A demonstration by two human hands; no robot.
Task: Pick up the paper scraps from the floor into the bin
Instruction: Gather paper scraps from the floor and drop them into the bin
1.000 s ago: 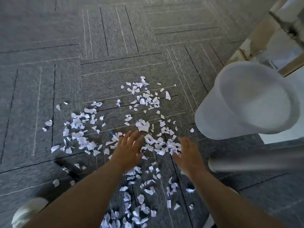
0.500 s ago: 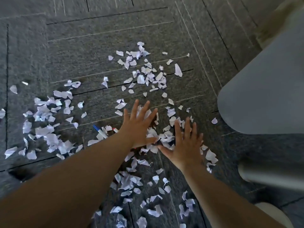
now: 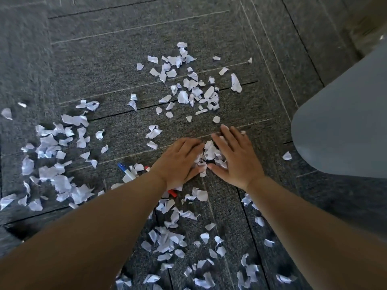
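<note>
Head view: your left hand (image 3: 180, 162) and right hand (image 3: 236, 158) lie palm-down on the carpet (image 3: 104, 59), fingers extended, pressing a heap of paper scraps (image 3: 211, 152) between them; more scraps lie scattered around, with the bin (image 3: 345, 126) at right.

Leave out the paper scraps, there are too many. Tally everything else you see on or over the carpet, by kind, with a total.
hands: 2, left hand and right hand
bin: 1
blue-capped marker: 1
red marker ends: 2, and the left forearm hides whether they belong to one marker
Total: 6
</note>
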